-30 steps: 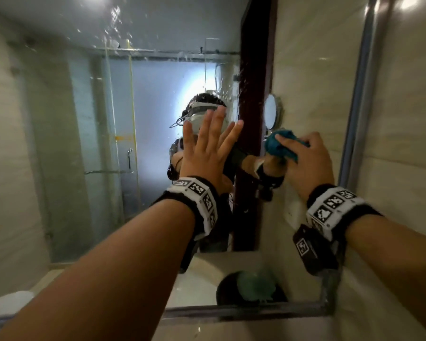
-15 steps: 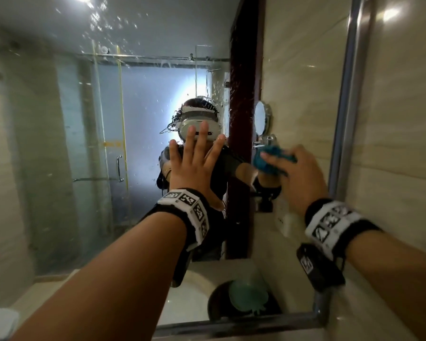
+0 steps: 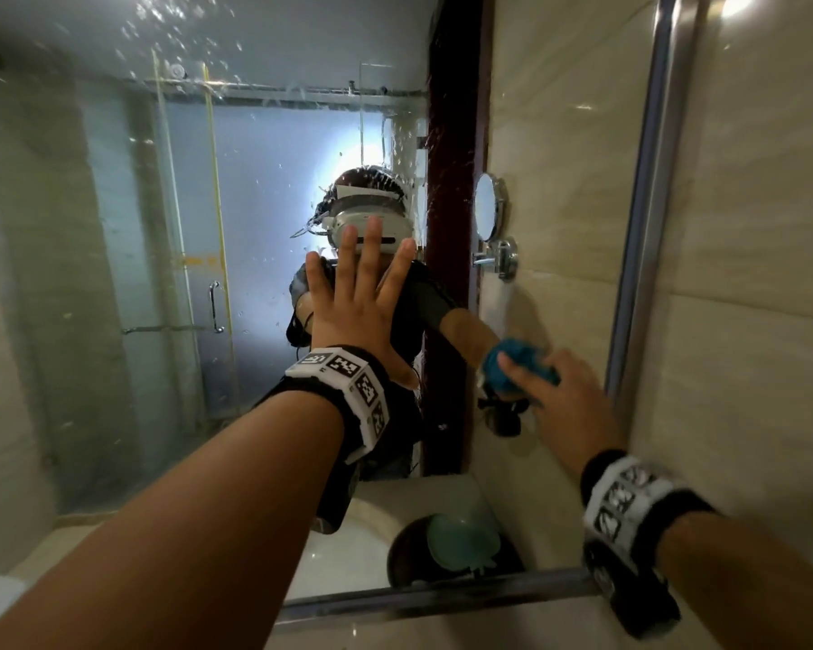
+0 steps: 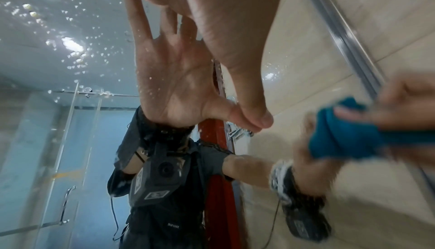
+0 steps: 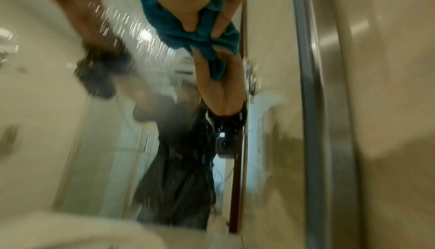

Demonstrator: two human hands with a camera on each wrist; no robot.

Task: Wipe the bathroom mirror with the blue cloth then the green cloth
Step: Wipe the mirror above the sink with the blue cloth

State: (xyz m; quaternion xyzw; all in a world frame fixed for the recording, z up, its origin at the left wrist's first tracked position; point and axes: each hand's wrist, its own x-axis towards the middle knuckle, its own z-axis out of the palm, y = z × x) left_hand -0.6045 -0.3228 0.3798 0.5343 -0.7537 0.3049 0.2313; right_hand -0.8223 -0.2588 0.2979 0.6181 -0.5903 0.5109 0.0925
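While bunched, blue cloth [image 3: 519,363] presses wet mirror [image 3: 264,190].

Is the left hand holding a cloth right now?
No: the left hand lies flat with spread fingers against the mirror and holds nothing, while the right hand grips the blue cloth.

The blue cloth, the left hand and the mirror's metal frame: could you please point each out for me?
blue cloth [image 3: 496,368], head view, bunched part left of the fingers.
left hand [image 3: 355,312], head view, back of the hand.
mirror's metal frame [image 3: 648,204], head view, right upright bar.
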